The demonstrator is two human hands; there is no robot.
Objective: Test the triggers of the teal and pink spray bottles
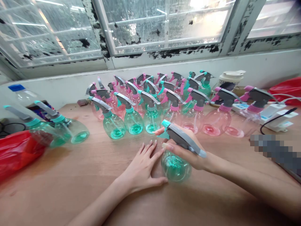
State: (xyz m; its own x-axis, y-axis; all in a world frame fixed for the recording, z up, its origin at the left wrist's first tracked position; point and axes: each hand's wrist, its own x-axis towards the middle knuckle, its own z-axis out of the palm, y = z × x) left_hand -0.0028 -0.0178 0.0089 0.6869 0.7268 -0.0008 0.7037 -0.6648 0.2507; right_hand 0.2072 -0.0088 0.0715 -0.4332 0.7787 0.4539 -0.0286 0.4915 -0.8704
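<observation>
Glossy clear-plastic spray bottle (175,166), matt wooden table (70,188)

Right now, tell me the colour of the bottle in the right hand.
Clear teal bottle, grey spray head; shows best in the head view.

left hand (141,169) flat, right hand (188,157) closed in grip

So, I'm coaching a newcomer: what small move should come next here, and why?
Probably slide the green bottle forward beside the green row: the right hand grips its spray head, the left hand lies flat beside it, and it sits alone, apart from the others.
</observation>
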